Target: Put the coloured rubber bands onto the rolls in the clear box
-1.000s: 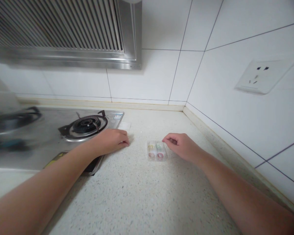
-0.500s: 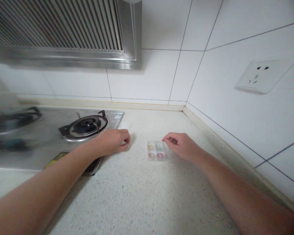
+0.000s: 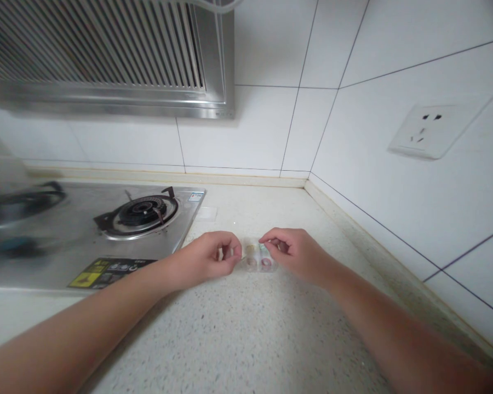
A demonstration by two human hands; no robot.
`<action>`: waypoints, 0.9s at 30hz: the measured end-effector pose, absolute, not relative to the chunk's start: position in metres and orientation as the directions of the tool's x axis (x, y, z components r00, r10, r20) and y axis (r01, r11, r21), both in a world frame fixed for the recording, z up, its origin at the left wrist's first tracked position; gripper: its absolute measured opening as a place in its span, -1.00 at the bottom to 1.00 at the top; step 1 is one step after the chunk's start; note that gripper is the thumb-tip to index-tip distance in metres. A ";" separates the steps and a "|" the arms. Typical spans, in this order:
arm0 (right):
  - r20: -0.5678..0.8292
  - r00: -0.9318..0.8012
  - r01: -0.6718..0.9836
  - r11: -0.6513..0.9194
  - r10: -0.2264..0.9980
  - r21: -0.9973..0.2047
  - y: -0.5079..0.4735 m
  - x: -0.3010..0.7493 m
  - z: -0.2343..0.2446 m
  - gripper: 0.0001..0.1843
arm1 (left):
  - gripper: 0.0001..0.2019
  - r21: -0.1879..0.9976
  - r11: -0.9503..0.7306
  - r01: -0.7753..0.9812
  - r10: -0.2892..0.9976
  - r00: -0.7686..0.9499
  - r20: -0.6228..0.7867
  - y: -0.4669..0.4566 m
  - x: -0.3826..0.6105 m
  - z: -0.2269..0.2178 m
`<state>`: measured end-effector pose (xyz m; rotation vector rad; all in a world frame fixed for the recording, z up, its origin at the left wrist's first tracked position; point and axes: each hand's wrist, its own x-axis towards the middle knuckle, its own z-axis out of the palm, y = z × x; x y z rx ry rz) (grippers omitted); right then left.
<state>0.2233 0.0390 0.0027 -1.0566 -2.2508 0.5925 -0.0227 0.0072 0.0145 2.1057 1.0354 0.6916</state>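
A small clear plastic box (image 3: 256, 257) with coloured rolls inside lies on the speckled countertop (image 3: 238, 334). My left hand (image 3: 207, 260) pinches its left edge with curled fingers. My right hand (image 3: 293, 253) pinches its right edge, thumb and fingers pressed together. Both forearms reach in from the bottom corners of the view.
A steel gas stove (image 3: 86, 235) with a black burner (image 3: 142, 210) sits to the left, under a range hood (image 3: 107, 54). A small clear lid (image 3: 206, 212) lies by the stove's corner. White tiled walls meet at the back; a wall socket (image 3: 429, 131) is on the right.
My left hand moved right from the stove's edge to the box. My right hand shifted left onto the box's other side. The view tilted slightly.
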 end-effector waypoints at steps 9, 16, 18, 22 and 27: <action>0.262 -0.564 0.334 0.506 0.783 -0.795 0.025 0.210 0.008 -0.81 | -0.77 0.971 -0.154 0.183 0.864 0.502 0.042 0.002 -0.011 0.014; 0.224 -0.568 0.262 0.433 0.792 -0.863 0.020 0.205 0.013 -0.80 | -0.68 0.982 -0.091 0.163 0.880 0.475 0.003 0.003 -0.008 0.011; 0.221 -0.565 0.251 0.421 0.795 -0.871 0.020 0.205 0.013 -0.79 | -0.68 0.983 -0.087 0.161 0.883 0.469 0.001 0.002 -0.007 0.011; 0.209 -0.551 0.206 0.374 0.808 -0.904 0.022 0.205 0.011 -0.76 | -0.70 0.985 -0.086 0.146 0.896 0.444 0.013 0.002 -0.006 0.010; 0.206 -0.530 0.162 0.337 0.823 -0.927 0.022 0.205 0.010 -0.76 | -0.73 0.976 -0.152 0.154 0.914 0.397 0.079 -0.001 -0.005 0.013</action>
